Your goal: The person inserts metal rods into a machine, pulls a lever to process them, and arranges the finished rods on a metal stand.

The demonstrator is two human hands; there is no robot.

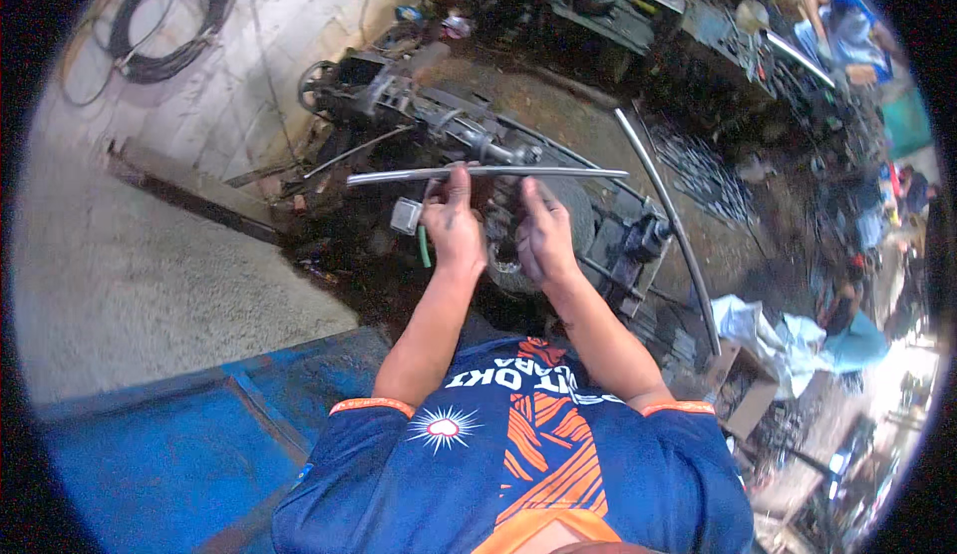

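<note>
A thin, shiny metal bar [573, 170] lies nearly level in front of me, spanning both hands. My left hand [457, 233] is closed on it left of its middle, thumb pointing up along it. Close by on the right, my right hand [545, 233] is also closed at the bar, its thumb raised against the near side; the fingers behind are partly hidden. Beyond the hands stands a machine [469, 135] with a shaft and a large round grey wheel [576, 210]. A short green piece [425, 247] and a small pale box [406, 215] show beside my left hand.
A long metal tube [670, 220] slants on the right. Many metal strips [703, 175] lie on the floor past it. White sacks [768, 340] and a cardboard box [743, 389] sit at right. A blue panel [150, 464] is lower left. Another person [842, 30] is far right.
</note>
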